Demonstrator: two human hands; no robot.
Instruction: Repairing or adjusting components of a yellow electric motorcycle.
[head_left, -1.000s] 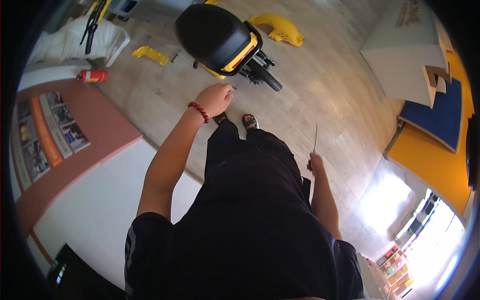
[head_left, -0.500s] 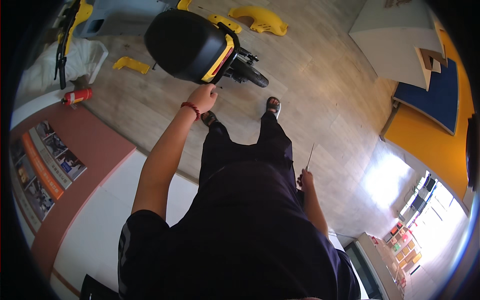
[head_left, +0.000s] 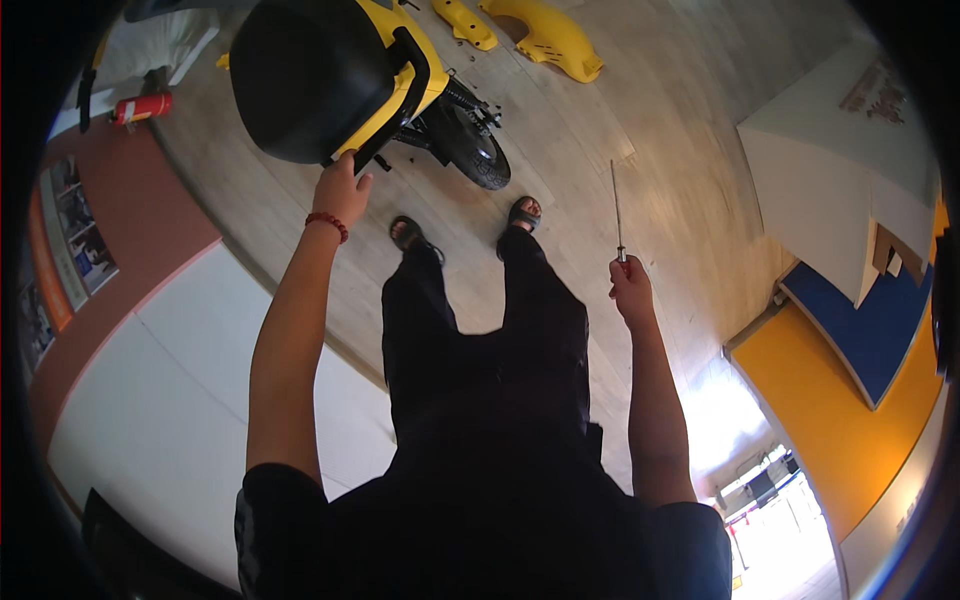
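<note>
A yellow and black scooter (head_left: 410, 72) stands ahead of me, its rear wheel (head_left: 468, 150) toward my feet and a big black seat (head_left: 312, 85) on top. My left hand (head_left: 342, 190), with a red bead bracelet at the wrist, is closed on the black grab rail (head_left: 375, 138) at the scooter's rear. Its fingertips are partly hidden by the rail. Off to the right, away from the scooter, my right hand (head_left: 632, 287) is wrapped round the handle of a long screwdriver (head_left: 617, 208). The thin shaft points forward over the floor, touching nothing.
Loose yellow body panels, a curved one (head_left: 550, 45) and a narrow one (head_left: 465, 23), lie on the wooden floor beyond the scooter. A red fire extinguisher (head_left: 143, 108) is at far left, by a reddish-brown board (head_left: 150, 200). A white box-shaped stand (head_left: 825, 150) and a blue and yellow counter (head_left: 815, 400) line the right.
My right hand has risen and come forward with the screwdriver. I have turned and moved nearer the scooter, which looks larger; my left hand stays at its rear.
</note>
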